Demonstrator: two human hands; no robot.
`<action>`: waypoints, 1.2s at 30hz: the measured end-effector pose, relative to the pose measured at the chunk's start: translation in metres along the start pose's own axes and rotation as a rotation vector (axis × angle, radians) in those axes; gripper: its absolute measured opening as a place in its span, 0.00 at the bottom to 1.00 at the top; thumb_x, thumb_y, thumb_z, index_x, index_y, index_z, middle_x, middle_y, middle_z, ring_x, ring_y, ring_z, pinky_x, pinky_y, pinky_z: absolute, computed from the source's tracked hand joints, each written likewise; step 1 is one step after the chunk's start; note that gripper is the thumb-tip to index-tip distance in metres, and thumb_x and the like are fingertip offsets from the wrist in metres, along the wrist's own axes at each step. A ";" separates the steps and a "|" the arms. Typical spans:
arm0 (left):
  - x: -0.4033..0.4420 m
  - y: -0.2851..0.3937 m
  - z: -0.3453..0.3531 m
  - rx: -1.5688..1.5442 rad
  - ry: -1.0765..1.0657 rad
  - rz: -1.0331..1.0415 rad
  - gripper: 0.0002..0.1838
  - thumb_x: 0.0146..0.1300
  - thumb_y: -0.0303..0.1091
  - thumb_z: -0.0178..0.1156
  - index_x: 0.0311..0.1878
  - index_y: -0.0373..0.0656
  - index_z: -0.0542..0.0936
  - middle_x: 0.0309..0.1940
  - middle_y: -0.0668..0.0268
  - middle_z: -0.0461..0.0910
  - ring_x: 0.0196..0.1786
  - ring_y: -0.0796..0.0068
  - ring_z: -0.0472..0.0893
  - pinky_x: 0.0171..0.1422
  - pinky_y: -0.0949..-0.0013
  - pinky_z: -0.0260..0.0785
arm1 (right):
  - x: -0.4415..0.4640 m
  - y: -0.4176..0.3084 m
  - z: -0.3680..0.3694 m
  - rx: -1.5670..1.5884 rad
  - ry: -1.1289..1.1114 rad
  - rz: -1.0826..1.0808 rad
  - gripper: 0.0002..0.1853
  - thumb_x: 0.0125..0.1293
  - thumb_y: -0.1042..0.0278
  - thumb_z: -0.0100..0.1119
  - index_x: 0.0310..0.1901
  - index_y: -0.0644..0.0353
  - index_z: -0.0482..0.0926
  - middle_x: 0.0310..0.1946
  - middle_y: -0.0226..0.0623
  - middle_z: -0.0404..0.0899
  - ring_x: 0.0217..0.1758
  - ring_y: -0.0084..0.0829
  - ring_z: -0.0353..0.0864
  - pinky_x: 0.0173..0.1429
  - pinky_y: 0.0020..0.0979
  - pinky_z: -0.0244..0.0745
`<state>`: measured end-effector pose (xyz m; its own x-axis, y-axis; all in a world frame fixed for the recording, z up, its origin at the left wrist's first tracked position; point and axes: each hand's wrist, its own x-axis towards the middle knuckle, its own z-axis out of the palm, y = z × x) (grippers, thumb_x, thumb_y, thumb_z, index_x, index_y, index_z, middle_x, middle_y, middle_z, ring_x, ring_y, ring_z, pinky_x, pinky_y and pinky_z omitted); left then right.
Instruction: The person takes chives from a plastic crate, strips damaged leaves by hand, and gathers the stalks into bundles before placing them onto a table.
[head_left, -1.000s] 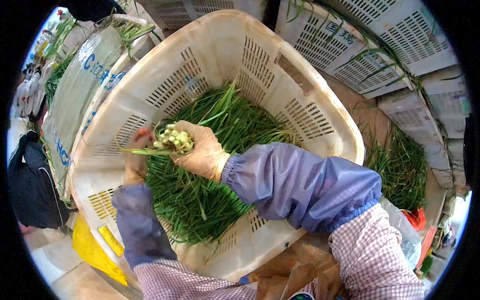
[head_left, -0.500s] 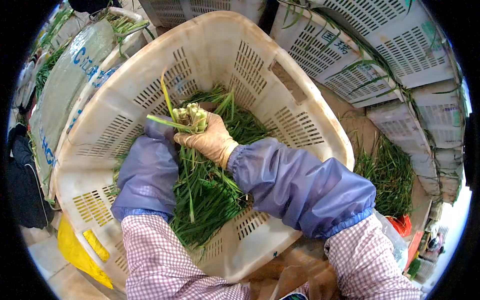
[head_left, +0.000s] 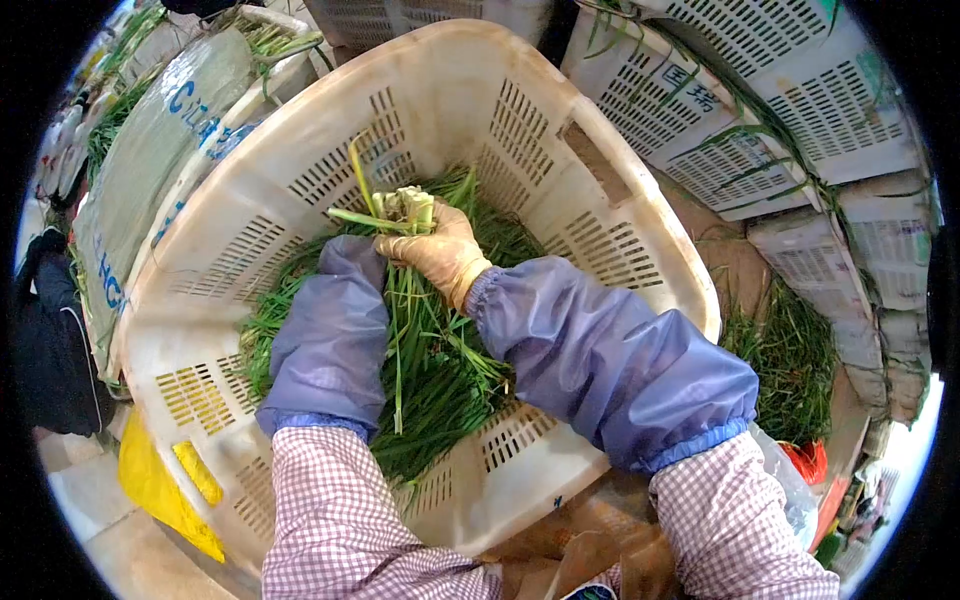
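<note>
My right hand (head_left: 440,255), in a tan glove, is closed around a bunch of green stalks (head_left: 405,208). The pale cut ends point up, and long narrow leaves hang below the fist. A yellowed blade and a pale green stem stick out to the left of the cut ends. My left forearm, in a purple sleeve cover (head_left: 325,330), reaches beside the bunch; the left hand is hidden behind the cuff and greens, so its fingers do not show. Both arms are inside a large white plastic basket (head_left: 205,290) with loose greens (head_left: 430,400) in its bottom.
White slotted crates (head_left: 640,100) stand stacked at the right, with grassy leaves along their edges. More greens (head_left: 790,370) lie on the floor beside them. A pale sack (head_left: 160,140) with blue lettering is at the left. Yellow plastic (head_left: 150,490) lies against the basket's lower left.
The view has shifted slightly, so the basket and both arms sit a little further right. My right hand keeps hold of the bunch.
</note>
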<state>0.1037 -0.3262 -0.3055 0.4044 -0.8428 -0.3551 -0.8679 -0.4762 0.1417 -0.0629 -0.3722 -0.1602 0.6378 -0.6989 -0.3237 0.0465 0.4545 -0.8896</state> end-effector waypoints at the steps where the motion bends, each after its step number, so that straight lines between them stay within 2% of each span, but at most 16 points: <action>1: -0.006 -0.002 0.001 -0.001 0.010 0.003 0.29 0.53 0.24 0.54 0.62 0.46 0.65 0.44 0.52 0.74 0.46 0.60 0.75 0.53 0.62 0.68 | -0.002 0.001 0.005 0.008 -0.035 -0.064 0.23 0.47 0.81 0.66 0.48 0.62 0.73 0.39 0.29 0.78 0.39 0.23 0.76 0.46 0.25 0.74; 6: -0.021 0.009 -0.009 -0.166 0.147 0.239 0.30 0.54 0.24 0.53 0.63 0.47 0.65 0.41 0.51 0.76 0.43 0.58 0.76 0.50 0.60 0.69 | 0.001 0.014 0.004 0.503 -0.250 0.058 0.20 0.46 0.84 0.63 0.43 0.64 0.72 0.39 0.27 0.77 0.41 0.20 0.75 0.51 0.24 0.72; 8: -0.011 0.026 -0.012 -0.262 0.141 0.417 0.30 0.54 0.23 0.53 0.63 0.48 0.64 0.40 0.50 0.76 0.42 0.58 0.77 0.49 0.60 0.70 | -0.018 -0.007 0.005 0.071 -0.059 -0.238 0.20 0.48 0.86 0.58 0.46 0.66 0.71 0.42 0.31 0.77 0.42 0.23 0.76 0.49 0.25 0.74; 10: -0.001 0.042 -0.005 -0.275 0.113 0.506 0.30 0.54 0.23 0.52 0.63 0.48 0.64 0.38 0.50 0.77 0.41 0.57 0.77 0.48 0.59 0.70 | -0.044 -0.045 -0.003 0.048 -0.069 -0.165 0.17 0.48 0.85 0.61 0.41 0.61 0.73 0.37 0.27 0.75 0.42 0.21 0.73 0.49 0.24 0.71; 12: 0.005 0.051 0.009 -0.212 0.110 0.491 0.31 0.54 0.23 0.52 0.64 0.49 0.64 0.37 0.49 0.77 0.40 0.56 0.78 0.47 0.59 0.71 | -0.054 -0.057 -0.024 -0.189 0.038 -0.391 0.16 0.48 0.84 0.60 0.40 0.60 0.73 0.35 0.30 0.75 0.41 0.24 0.75 0.48 0.24 0.72; 16: 0.006 0.043 0.034 0.115 0.249 0.542 0.30 0.54 0.20 0.51 0.63 0.49 0.65 0.36 0.48 0.78 0.39 0.54 0.78 0.47 0.58 0.71 | -0.126 -0.144 -0.082 -0.084 0.065 -0.181 0.11 0.54 0.74 0.59 0.40 0.61 0.74 0.37 0.36 0.77 0.41 0.30 0.77 0.45 0.33 0.76; 19: -0.002 0.045 0.028 -0.216 -0.022 0.267 0.30 0.53 0.16 0.48 0.62 0.48 0.67 0.43 0.50 0.77 0.46 0.54 0.77 0.56 0.59 0.68 | -0.189 -0.196 -0.124 -0.053 0.056 -0.430 0.14 0.57 0.63 0.56 0.43 0.60 0.71 0.34 0.35 0.74 0.42 0.33 0.74 0.53 0.39 0.70; 22: -0.025 0.048 0.011 -0.034 0.195 0.453 0.28 0.53 0.16 0.48 0.60 0.46 0.68 0.48 0.51 0.76 0.51 0.54 0.75 0.61 0.59 0.64 | -0.251 -0.250 -0.184 -0.009 -0.060 -0.660 0.16 0.58 0.63 0.55 0.46 0.60 0.69 0.38 0.33 0.68 0.47 0.31 0.67 0.63 0.44 0.60; 24: -0.033 0.049 0.005 -0.125 0.148 0.402 0.29 0.53 0.15 0.46 0.60 0.45 0.68 0.50 0.51 0.75 0.53 0.54 0.75 0.60 0.60 0.65 | -0.291 -0.287 -0.216 -0.182 -0.134 -0.805 0.15 0.59 0.63 0.53 0.46 0.58 0.67 0.37 0.33 0.70 0.47 0.33 0.68 0.66 0.48 0.54; 26: -0.004 0.024 0.041 -0.325 0.221 0.411 0.29 0.52 0.17 0.46 0.60 0.44 0.67 0.53 0.52 0.73 0.55 0.54 0.73 0.61 0.61 0.64 | -0.334 -0.301 -0.254 -0.261 0.295 -0.869 0.15 0.59 0.63 0.55 0.45 0.59 0.67 0.35 0.31 0.68 0.46 0.32 0.68 0.66 0.48 0.53; 27: 0.023 0.009 0.071 -0.324 0.230 0.438 0.29 0.52 0.17 0.46 0.60 0.44 0.67 0.53 0.52 0.73 0.55 0.54 0.73 0.61 0.61 0.64 | -0.346 -0.302 -0.270 -0.321 0.223 -0.861 0.16 0.58 0.64 0.57 0.45 0.59 0.66 0.35 0.31 0.66 0.45 0.31 0.67 0.67 0.48 0.52; 29: -0.025 0.046 0.005 -0.054 -0.061 0.194 0.28 0.52 0.19 0.47 0.60 0.43 0.68 0.53 0.51 0.73 0.56 0.54 0.72 0.62 0.61 0.64 | -0.366 -0.287 -0.266 -0.217 0.221 -0.888 0.16 0.56 0.63 0.59 0.42 0.56 0.66 0.32 0.29 0.64 0.42 0.30 0.65 0.66 0.46 0.54; 31: -0.052 0.078 -0.041 0.113 -0.146 0.112 0.28 0.51 0.21 0.47 0.60 0.42 0.68 0.53 0.51 0.73 0.57 0.54 0.72 0.62 0.62 0.63 | -0.385 -0.273 -0.266 -0.194 0.174 -0.924 0.16 0.55 0.63 0.61 0.39 0.53 0.65 0.30 0.27 0.61 0.39 0.28 0.64 0.63 0.43 0.56; 32: -0.061 0.094 -0.063 0.079 -0.046 0.149 0.28 0.51 0.22 0.48 0.60 0.42 0.68 0.53 0.50 0.73 0.57 0.54 0.71 0.62 0.62 0.63 | -0.387 -0.262 -0.252 -0.152 0.143 -0.958 0.16 0.54 0.62 0.62 0.38 0.52 0.64 0.29 0.25 0.60 0.38 0.27 0.63 0.61 0.41 0.58; 34: -0.071 0.115 -0.090 -0.246 0.499 0.489 0.24 0.56 0.24 0.49 0.58 0.41 0.69 0.49 0.51 0.76 0.53 0.56 0.75 0.59 0.65 0.66 | -0.393 -0.245 -0.243 -0.135 0.040 -0.999 0.16 0.54 0.62 0.63 0.33 0.51 0.62 0.26 0.23 0.59 0.36 0.26 0.63 0.59 0.41 0.61; 36: -0.119 0.186 -0.156 -0.656 0.416 0.670 0.20 0.60 0.30 0.53 0.57 0.40 0.70 0.50 0.52 0.75 0.53 0.60 0.75 0.58 0.65 0.66 | -0.395 -0.228 -0.222 -0.074 0.011 -1.082 0.16 0.54 0.63 0.64 0.31 0.51 0.63 0.22 0.23 0.61 0.32 0.27 0.66 0.56 0.44 0.65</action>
<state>-0.0609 -0.3538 -0.0932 0.0708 -0.9468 0.3140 -0.6741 0.1866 0.7147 -0.4957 -0.3220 0.0988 0.2800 -0.7140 0.6418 0.5335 -0.4400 -0.7223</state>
